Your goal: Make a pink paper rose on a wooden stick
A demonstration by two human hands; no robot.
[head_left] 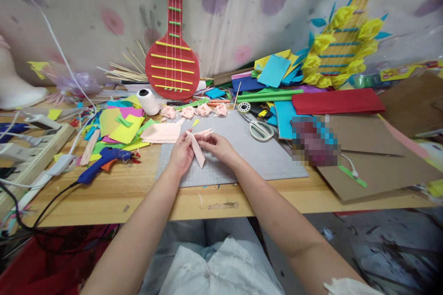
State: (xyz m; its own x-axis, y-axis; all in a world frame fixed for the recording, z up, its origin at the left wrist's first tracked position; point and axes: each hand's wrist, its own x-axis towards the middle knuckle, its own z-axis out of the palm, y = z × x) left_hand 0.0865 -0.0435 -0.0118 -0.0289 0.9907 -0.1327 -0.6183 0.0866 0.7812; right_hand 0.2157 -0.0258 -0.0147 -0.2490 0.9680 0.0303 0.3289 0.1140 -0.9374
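Note:
Over the grey cutting mat (pixel 238 156), my left hand (pixel 182 153) is closed on a folded strip of pale pink crepe paper (pixel 196 150), whose loose end points down toward me. My right hand (pixel 218 145) meets it from the other side, its fingertips pinching the same pink paper near the top. Just left of my left hand lies a stack of flat pale pink sheets (pixel 159 133). Beyond both hands, several pink paper roses (pixel 203 109) stand in a row along the mat's far edge. White-handled scissors (pixel 260 130) rest on the mat to the right.
A blue glue gun (pixel 105 161) lies at left, beside a power strip (pixel 34 161) with cables. A red paper lute (pixel 172 67) and a yellow flowered one (pixel 341 50) lean at the back. Coloured paper scraps (pixel 121 124), a thread spool (pixel 148 102) and brown cardboard (pixel 374 166) surround the mat.

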